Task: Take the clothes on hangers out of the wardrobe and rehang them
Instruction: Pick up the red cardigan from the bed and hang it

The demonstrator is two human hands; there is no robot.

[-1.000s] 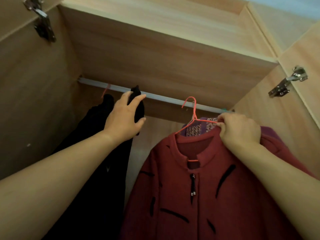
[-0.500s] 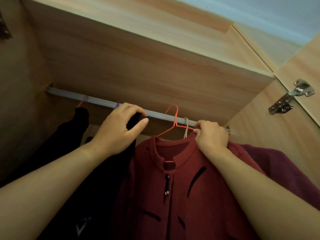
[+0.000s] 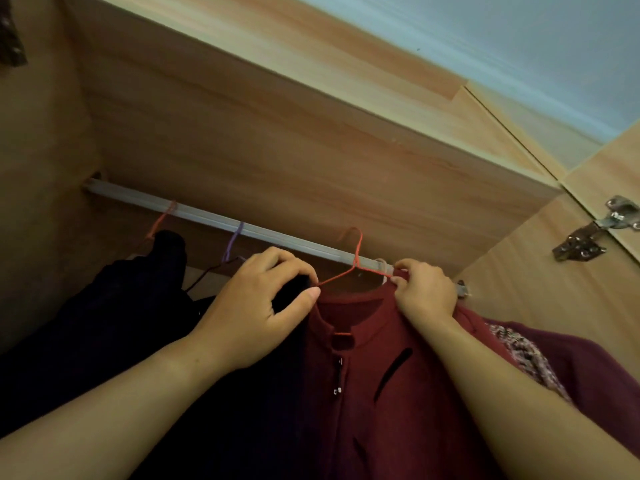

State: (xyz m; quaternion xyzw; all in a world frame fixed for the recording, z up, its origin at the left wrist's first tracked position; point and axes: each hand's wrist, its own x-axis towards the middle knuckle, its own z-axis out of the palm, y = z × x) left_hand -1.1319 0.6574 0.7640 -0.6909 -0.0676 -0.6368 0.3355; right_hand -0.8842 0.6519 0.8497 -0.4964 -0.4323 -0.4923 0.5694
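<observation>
A dark red jacket (image 3: 381,375) with black trim hangs on an orange wire hanger (image 3: 355,252), whose hook sits at the metal rail (image 3: 207,218). My right hand (image 3: 427,292) pinches the jacket's right shoulder and the hanger wire there. My left hand (image 3: 266,303) grips the shoulder of a black garment (image 3: 104,323) just left of the red jacket, on a purple hanger (image 3: 232,240). Another black garment hangs further left on an orange hanger (image 3: 161,220).
A purple patterned garment (image 3: 554,362) hangs at the right end of the rail, behind my right forearm. The wardrobe's shelf board (image 3: 294,133) lies close above the rail. A metal door hinge (image 3: 595,230) sticks out at the right; the side wall is at the left.
The red jacket on its orange hanger has come up and left, and the hook has reached the rail. My left hand has kept its grip on the black garment. The view has tilted upward.
</observation>
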